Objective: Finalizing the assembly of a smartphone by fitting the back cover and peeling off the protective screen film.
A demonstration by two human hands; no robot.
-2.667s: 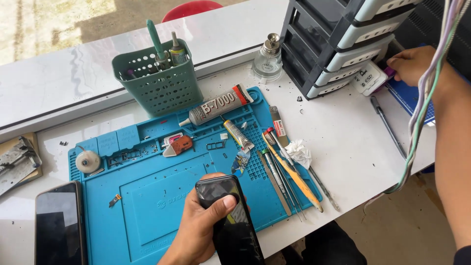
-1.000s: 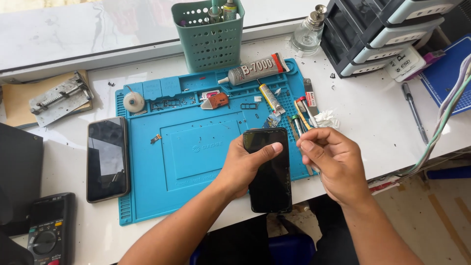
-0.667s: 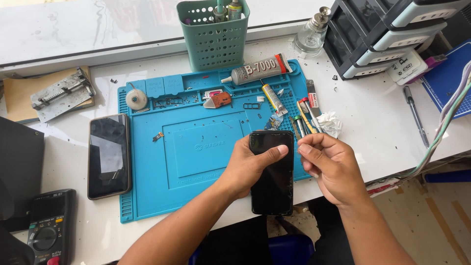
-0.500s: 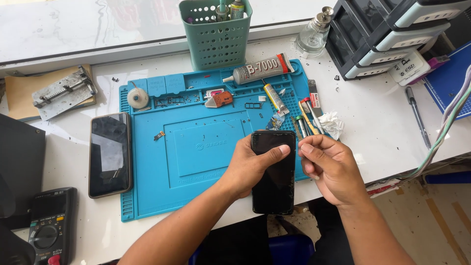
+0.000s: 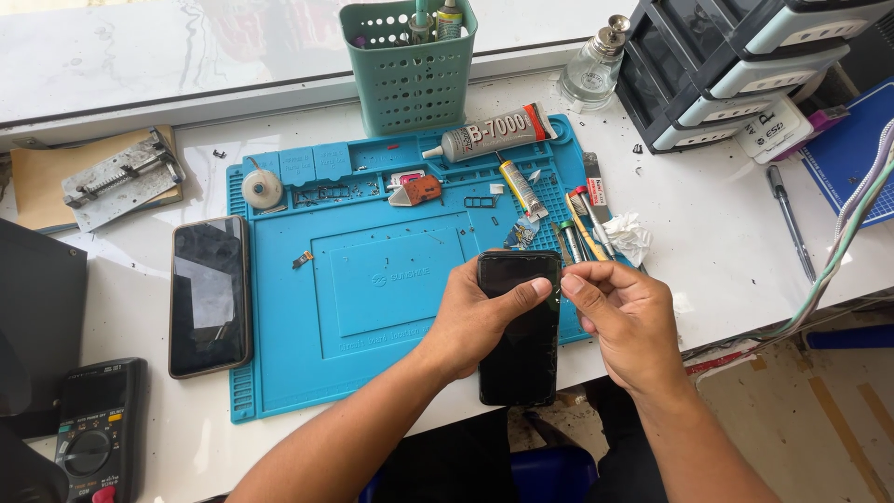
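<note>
Both hands are working one black smartphone (image 5: 518,331): my left hand (image 5: 480,317) is gripping its slick, fragile glass edges over the blue mat's (image 5: 372,307) near edge, my right hand (image 5: 626,312) pinching beside its top-right corner.

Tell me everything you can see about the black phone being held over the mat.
The black phone is a slim glossy slab with rounded corners, screen dark and apparently cracked near its lower part. It lies lengthwise over the near edge of the blue mat. The left hand grips its upper half, thumb across the top; the right hand pinches at its top right corner.
</note>
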